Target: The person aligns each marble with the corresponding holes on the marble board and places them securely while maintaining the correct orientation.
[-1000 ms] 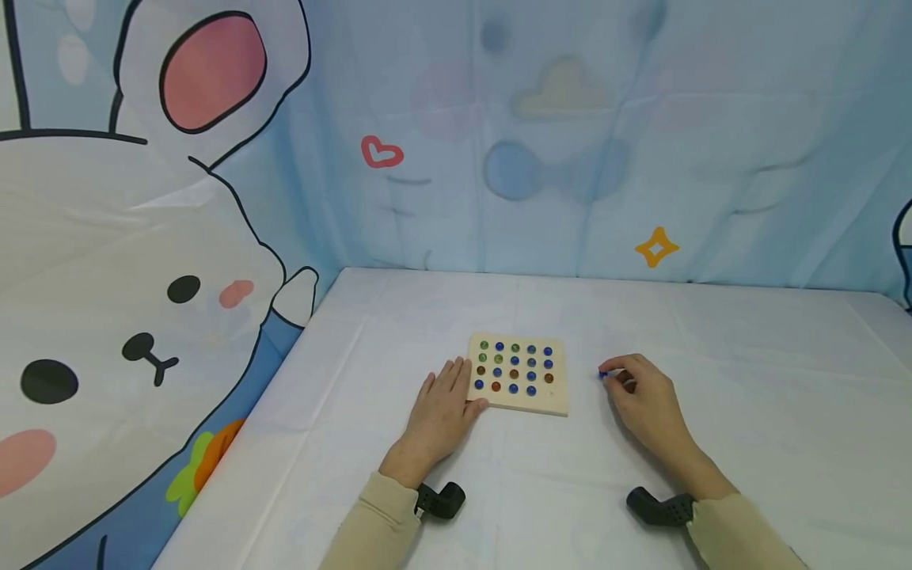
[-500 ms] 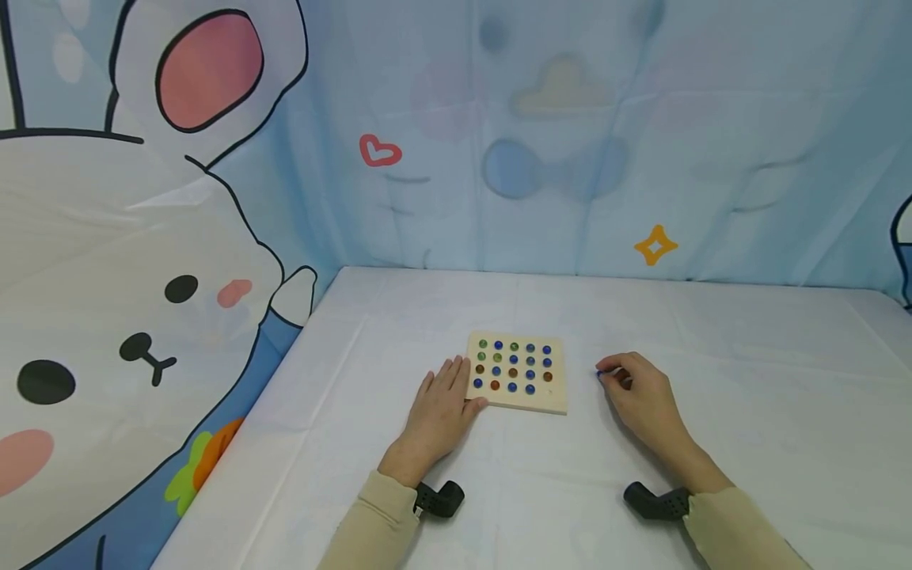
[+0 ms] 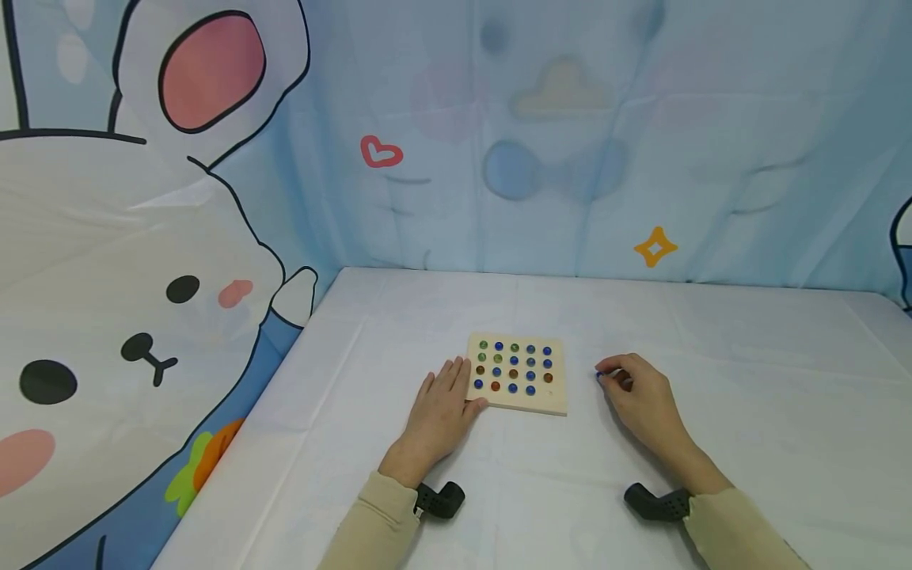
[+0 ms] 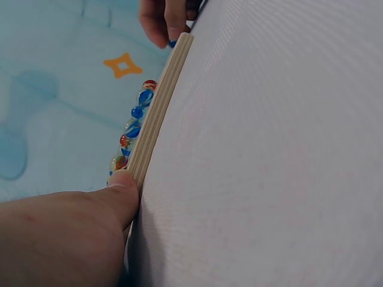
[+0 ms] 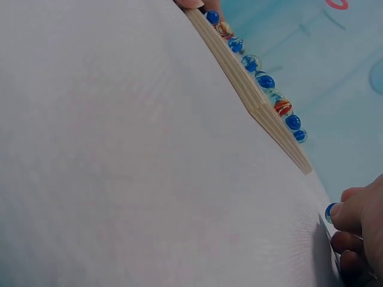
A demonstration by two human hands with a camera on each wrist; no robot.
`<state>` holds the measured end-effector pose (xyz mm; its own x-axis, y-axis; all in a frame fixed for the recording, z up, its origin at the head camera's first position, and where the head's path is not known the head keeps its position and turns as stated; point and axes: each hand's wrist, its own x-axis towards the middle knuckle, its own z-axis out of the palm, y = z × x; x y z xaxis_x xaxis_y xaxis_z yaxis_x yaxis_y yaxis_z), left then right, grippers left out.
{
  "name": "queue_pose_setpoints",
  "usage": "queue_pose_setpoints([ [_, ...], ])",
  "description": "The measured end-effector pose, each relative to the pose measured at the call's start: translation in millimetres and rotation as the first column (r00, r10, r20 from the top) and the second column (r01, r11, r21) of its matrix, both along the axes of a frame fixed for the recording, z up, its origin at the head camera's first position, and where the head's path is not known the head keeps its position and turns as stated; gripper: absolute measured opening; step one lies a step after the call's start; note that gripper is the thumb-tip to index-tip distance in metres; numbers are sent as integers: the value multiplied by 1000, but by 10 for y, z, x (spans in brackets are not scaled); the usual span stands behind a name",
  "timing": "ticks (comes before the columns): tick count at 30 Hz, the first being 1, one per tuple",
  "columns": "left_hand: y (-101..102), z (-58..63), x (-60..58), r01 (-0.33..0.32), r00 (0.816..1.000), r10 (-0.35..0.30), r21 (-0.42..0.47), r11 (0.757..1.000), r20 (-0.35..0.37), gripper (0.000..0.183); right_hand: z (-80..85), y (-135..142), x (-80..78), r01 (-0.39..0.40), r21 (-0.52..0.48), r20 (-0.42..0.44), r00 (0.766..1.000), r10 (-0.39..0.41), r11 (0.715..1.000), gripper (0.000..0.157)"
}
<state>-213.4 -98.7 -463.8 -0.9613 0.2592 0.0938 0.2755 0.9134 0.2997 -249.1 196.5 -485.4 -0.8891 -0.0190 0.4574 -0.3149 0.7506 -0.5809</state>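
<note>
A square wooden board (image 3: 559, 402) lies on the white table, set with rows of blue, green and reddish-brown glass marbles. At its front right corner one small hollow holds no marble. My left hand (image 3: 438, 412) rests at the board's left side, fingers straight along the edge and the thumb (image 4: 122, 179) against the front corner. To the right of the board, apart from it, my right hand (image 3: 644, 404) pinches a blue marble (image 5: 330, 213) between thumb and forefinger, low over the cloth. The fingers partly cover this marble; the other fingers are curled under.
A white cloth (image 3: 556, 499) covers the table. Behind it hangs a light blue printed curtain (image 3: 442, 214), and a cartoon animal print (image 3: 93, 261) lines the left side. Each wrist wears a black camera mount, seen at the left wrist (image 3: 442, 500) and the right wrist (image 3: 657, 503).
</note>
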Motion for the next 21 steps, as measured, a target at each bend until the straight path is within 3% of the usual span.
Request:
queue_pose_setpoints([
  [8, -6, 7, 6, 4, 1000, -4, 0, 1000, -4, 68, 35, -38, 28, -20, 2, 38, 999, 20, 1000, 17],
  [21, -4, -6, 2, 4, 1000, -4, 0, 1000, -12, 67, 128, -222, 100, -117, -20, 14, 993, 118, 993, 21],
])
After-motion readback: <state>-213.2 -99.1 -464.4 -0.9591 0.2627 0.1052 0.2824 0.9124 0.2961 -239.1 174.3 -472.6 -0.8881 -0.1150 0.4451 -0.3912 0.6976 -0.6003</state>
